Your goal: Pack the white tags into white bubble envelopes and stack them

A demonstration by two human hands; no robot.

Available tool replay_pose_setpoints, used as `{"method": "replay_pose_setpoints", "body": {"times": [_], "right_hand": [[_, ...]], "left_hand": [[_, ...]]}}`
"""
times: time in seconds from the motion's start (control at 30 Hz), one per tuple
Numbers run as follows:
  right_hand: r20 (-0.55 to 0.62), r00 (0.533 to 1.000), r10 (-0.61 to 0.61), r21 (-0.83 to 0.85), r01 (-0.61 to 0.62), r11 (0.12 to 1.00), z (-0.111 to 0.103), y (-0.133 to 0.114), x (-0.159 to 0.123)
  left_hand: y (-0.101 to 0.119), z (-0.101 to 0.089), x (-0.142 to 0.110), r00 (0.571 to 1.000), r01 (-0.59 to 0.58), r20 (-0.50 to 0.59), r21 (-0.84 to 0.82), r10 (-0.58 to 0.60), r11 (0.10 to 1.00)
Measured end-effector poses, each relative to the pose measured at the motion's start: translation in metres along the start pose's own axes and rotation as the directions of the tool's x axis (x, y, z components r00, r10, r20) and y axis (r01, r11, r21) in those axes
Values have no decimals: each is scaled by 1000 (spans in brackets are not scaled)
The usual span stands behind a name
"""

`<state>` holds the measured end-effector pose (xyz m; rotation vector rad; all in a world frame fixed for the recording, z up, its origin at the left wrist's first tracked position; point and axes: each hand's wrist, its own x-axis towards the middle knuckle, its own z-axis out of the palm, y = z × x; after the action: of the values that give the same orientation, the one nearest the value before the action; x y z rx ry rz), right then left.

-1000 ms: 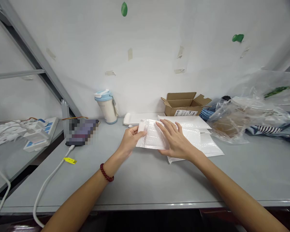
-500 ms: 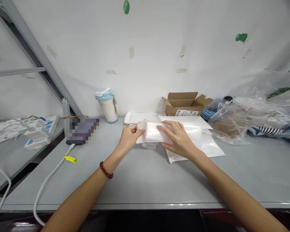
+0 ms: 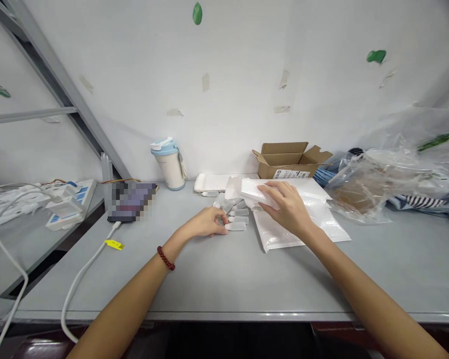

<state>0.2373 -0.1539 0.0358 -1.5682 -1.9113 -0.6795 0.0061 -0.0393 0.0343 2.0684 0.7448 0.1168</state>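
Note:
My right hand grips a folded white bubble mailer from above, with its end pointing left over the table. Under and behind it lie flat white bubble mailers. Low on the table, my left hand has its thumb and index finger closed at the left end of a small translucent plastic piece. Several similar pieces lie in a row just behind that one, partly covered by the mailer. The left hand's other fingers curl inward and are partly hidden.
At the back stand a blue-lidded cup, a white packet and an open cardboard box. A phone on a white cable lies left, near power strips. Clear plastic bags and cloth sit right.
My left hand has let go of the mailer and dropped down to the small translucent pieces, now uncovered. The right hand keeps the mailer and has moved it slightly right.

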Motion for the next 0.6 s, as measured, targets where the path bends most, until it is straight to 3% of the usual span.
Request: {"method": "replay_pose_setpoints", "body": {"times": [0.1, 0.17, 0.23, 0.33, 0.43, 0.5, 0.6], "right_hand": [[27, 1000, 4, -7, -4, 1000, 1, -1, 0], [39, 999, 9, -16, -9, 1000, 0, -2, 0], [41, 999, 16, -23, -15, 1000, 0, -3, 0], [38, 999, 24, -28, -22, 999, -1, -4, 1], [42, 999, 25, -31, -24, 999, -1, -6, 1], [45, 999, 11, -31, -10, 999, 0, -7, 1], [55, 998, -28, -15, 29, 999, 2, -10, 0]], "left_hand": [[3, 2, 0, 998, 27, 56, -7, -27, 1000], [9, -6, -6, 990, 57, 130, -37, -52, 998], [17, -18, -15, 990, 52, 136, -84, -40, 995], [24, -38, -26, 998, -49, -44, -184, 42, 982], [22, -46, -27, 945, -135, -322, -218, 59, 967], [18, -42, -22, 893, -139, -449, -195, 38, 971], [17, -26, -13, 862, -167, -504, -181, 54, 969]]}}
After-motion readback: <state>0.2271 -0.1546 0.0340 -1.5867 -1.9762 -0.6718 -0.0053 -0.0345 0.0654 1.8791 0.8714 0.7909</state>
